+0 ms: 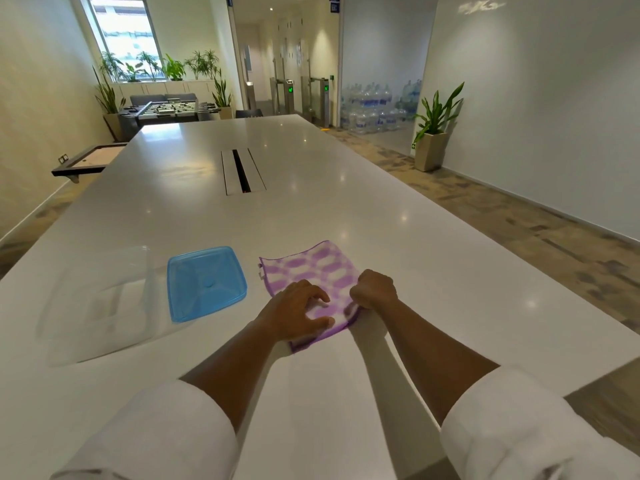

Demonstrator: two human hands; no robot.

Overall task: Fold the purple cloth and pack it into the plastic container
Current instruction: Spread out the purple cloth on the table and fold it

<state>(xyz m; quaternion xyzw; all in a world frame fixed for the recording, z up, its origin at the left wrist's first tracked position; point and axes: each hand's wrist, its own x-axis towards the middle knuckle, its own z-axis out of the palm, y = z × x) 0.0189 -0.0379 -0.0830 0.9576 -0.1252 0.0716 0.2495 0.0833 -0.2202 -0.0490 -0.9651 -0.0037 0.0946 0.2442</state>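
The purple-and-white patterned cloth point(308, 271) lies flat on the white table, near the front edge. My left hand point(298, 311) rests on its near left part, fingers spread and pressing down. My right hand point(375, 291) is closed on the cloth's near right edge, pinching a fold of fabric. The clear plastic container point(100, 306) stands at the left, open and looking empty. Its blue lid point(206, 284) lies between the container and the cloth.
The white table point(277, 188) stretches far ahead, with a cable slot point(242, 171) in its middle. The table's right edge runs diagonally close to the cloth. A dark framed board point(86, 161) sticks out at the far left.
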